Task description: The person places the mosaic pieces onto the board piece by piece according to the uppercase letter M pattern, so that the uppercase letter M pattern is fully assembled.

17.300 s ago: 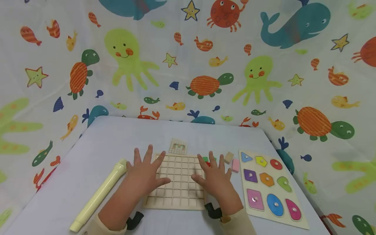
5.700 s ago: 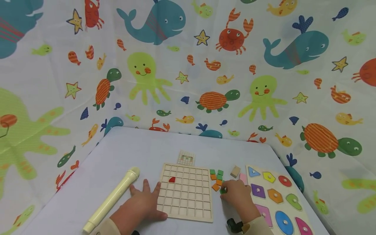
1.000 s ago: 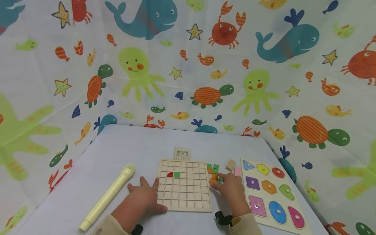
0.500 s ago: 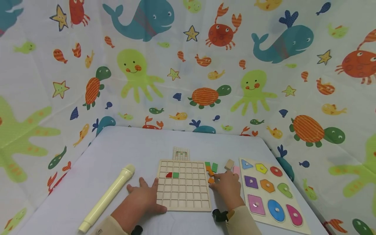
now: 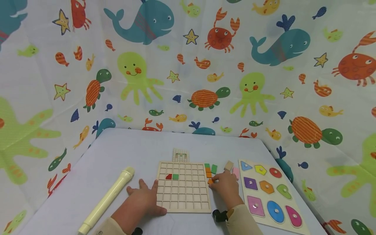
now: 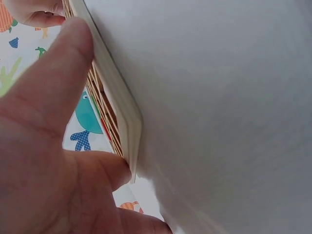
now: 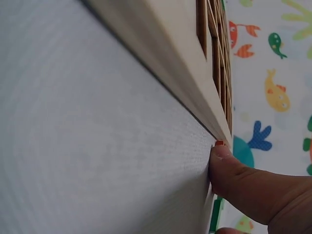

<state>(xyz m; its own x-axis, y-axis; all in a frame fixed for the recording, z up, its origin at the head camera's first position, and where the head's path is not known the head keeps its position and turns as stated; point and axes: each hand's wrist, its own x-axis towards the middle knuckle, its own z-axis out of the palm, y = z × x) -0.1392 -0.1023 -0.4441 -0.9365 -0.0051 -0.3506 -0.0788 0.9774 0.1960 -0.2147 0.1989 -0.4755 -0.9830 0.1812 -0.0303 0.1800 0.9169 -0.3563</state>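
Note:
In the head view a wooden grid board lies mid-table, with a red quarter-round tile and a green square tile in neighbouring cells. My left hand has its fingers spread. Its thumb and a finger touch the board's edge, as the left wrist view shows. At the board's right side, my right hand pinches an orange tile between thumb and finger; only part of the tile shows. Beyond these fingertips lie further orange tiles and green tiles.
A small patterned card lies behind the board. To the right are a tan block, a pink block and a knobbed shape puzzle. A pale yellow tube lies at the left.
My right hand has shifted slightly among the tiles. Orange tiles there have moved, two of them now lined up along the board's right edge. My left hand stays at the board.

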